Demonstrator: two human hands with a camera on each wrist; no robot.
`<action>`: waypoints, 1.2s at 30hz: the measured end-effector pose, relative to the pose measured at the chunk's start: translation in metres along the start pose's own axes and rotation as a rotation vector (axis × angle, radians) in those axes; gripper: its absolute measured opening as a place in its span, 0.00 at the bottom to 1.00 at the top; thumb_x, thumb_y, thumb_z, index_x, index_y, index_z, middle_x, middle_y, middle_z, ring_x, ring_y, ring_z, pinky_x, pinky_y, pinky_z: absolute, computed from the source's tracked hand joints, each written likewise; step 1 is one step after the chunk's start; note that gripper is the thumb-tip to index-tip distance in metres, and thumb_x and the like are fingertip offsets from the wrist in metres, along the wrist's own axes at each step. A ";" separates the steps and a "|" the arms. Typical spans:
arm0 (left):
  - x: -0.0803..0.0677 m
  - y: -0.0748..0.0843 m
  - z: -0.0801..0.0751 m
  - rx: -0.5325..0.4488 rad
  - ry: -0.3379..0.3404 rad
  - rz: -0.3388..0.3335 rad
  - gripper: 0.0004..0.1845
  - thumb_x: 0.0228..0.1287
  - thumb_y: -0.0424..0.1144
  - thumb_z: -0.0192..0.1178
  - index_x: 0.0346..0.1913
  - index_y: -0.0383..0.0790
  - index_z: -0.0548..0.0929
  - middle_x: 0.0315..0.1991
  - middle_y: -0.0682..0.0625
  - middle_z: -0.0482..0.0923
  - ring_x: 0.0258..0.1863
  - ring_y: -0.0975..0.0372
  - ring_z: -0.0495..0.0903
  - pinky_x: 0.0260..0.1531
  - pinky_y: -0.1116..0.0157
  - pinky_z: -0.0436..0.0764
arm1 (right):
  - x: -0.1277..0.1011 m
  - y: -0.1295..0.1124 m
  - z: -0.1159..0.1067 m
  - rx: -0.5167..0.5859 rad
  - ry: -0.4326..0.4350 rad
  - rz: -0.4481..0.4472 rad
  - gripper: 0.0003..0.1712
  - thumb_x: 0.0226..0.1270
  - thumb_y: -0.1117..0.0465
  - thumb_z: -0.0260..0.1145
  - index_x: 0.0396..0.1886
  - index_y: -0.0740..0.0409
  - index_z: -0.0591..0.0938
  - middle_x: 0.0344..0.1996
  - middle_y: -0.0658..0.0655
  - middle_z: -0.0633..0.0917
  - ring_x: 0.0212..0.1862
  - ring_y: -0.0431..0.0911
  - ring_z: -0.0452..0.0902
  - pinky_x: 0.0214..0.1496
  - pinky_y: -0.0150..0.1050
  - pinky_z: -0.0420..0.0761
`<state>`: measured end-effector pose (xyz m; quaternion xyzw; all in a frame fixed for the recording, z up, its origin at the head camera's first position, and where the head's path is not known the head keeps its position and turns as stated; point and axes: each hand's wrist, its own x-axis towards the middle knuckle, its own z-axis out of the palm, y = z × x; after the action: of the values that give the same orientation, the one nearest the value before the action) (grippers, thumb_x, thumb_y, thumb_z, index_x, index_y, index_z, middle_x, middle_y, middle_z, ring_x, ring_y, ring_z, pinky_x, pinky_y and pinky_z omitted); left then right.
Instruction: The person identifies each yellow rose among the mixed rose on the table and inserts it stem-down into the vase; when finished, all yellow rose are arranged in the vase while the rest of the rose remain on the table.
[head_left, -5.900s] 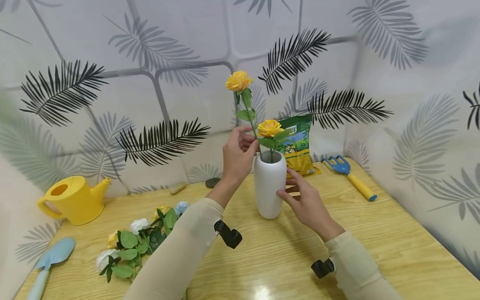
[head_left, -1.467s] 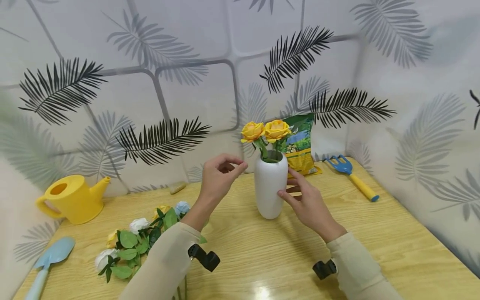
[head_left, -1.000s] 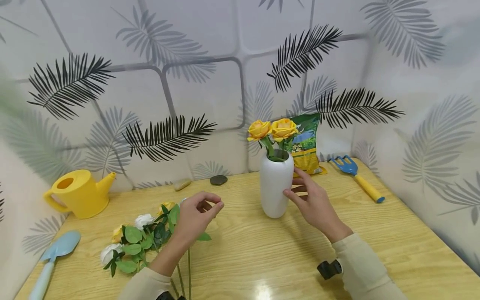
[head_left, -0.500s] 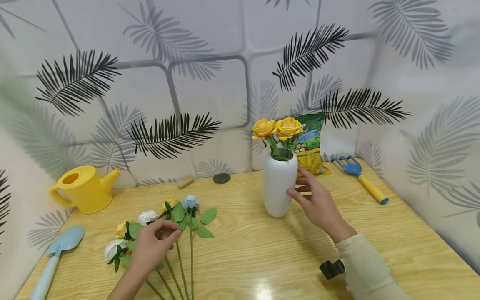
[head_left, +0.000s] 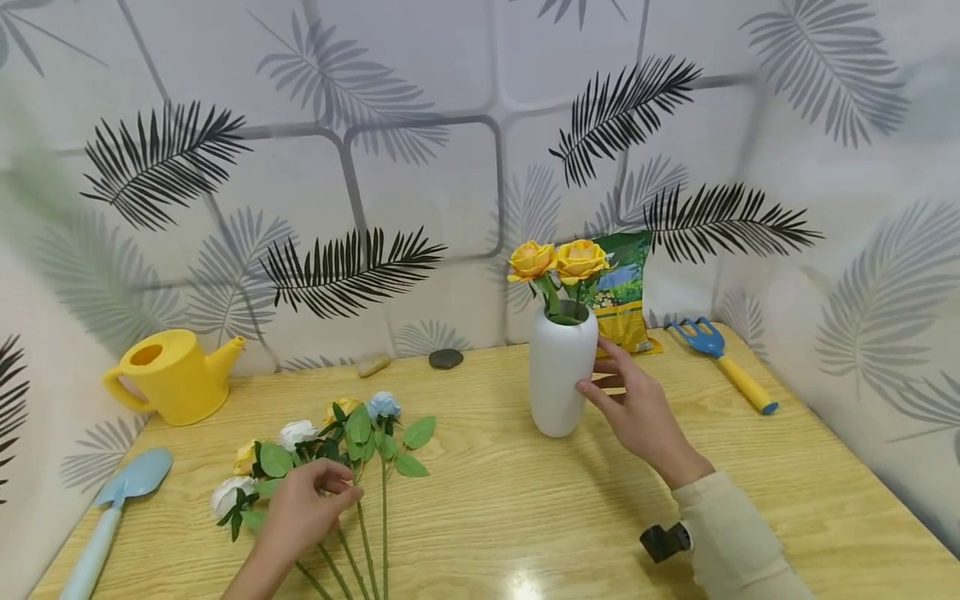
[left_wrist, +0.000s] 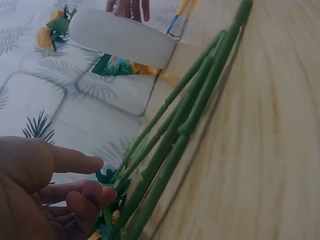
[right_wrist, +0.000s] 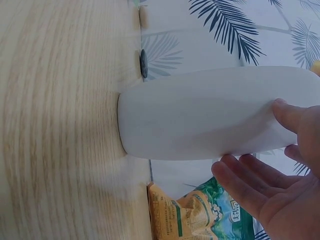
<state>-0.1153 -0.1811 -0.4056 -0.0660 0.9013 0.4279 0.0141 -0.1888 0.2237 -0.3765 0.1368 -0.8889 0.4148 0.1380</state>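
Note:
A white vase [head_left: 557, 379] stands upright on the table with two yellow roses [head_left: 533, 261] in its mouth. My right hand [head_left: 639, 417] holds the vase by its right side, the thumb on the near face and the fingers behind; the right wrist view shows the thumb [right_wrist: 290, 116] against the white wall. Over the loose flowers at the left is my left hand [head_left: 303, 504], its thumb and fingers apart, right at the green stems [left_wrist: 165, 155]. Those flowers include a blue rose [head_left: 384, 405], white roses [head_left: 298, 432] and yellow ones [head_left: 245, 457].
A yellow watering can [head_left: 180, 383] and a light-blue trowel [head_left: 138, 475] are at the far left. Two stones, one dark [head_left: 446, 358], lie along the wall. Behind the vase stands a green and yellow bag [head_left: 626, 292]; a blue fork with yellow handle [head_left: 738, 379] lies right.
The second yellow rose has gone down into the vase, and my left hand has let go of it. That hand has moved left and down to the loose flowers. My right hand stays on the vase.

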 end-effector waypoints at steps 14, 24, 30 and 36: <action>0.004 -0.004 0.010 0.056 -0.034 -0.015 0.18 0.57 0.35 0.74 0.49 0.33 0.84 0.28 0.51 0.86 0.16 0.59 0.78 0.19 0.62 0.77 | 0.000 0.001 0.002 0.003 -0.002 0.001 0.38 0.74 0.58 0.64 0.77 0.61 0.60 0.58 0.70 0.81 0.53 0.62 0.84 0.51 0.55 0.86; 0.004 -0.005 0.013 -0.086 -0.023 -0.018 0.16 0.58 0.27 0.70 0.49 0.28 0.82 0.26 0.47 0.83 0.16 0.58 0.78 0.16 0.63 0.77 | 0.000 0.002 0.001 0.006 -0.016 0.018 0.38 0.75 0.56 0.64 0.78 0.59 0.59 0.59 0.69 0.81 0.54 0.61 0.83 0.52 0.55 0.86; 0.006 -0.005 0.012 -0.278 -0.029 -0.073 0.17 0.61 0.24 0.67 0.52 0.25 0.79 0.30 0.43 0.82 0.19 0.56 0.80 0.18 0.63 0.82 | -0.001 0.001 0.000 0.007 -0.012 0.018 0.38 0.75 0.56 0.64 0.78 0.59 0.59 0.59 0.69 0.81 0.54 0.61 0.84 0.52 0.55 0.86; 0.004 0.004 0.002 -0.276 -0.023 -0.066 0.18 0.63 0.24 0.65 0.55 0.25 0.77 0.33 0.43 0.81 0.22 0.56 0.81 0.20 0.62 0.83 | -0.001 0.001 -0.001 0.005 -0.010 0.016 0.38 0.75 0.56 0.63 0.78 0.60 0.59 0.59 0.69 0.81 0.54 0.61 0.84 0.52 0.55 0.86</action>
<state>-0.1203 -0.1774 -0.4036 -0.0922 0.8309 0.5479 0.0293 -0.1882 0.2252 -0.3775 0.1322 -0.8896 0.4175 0.1298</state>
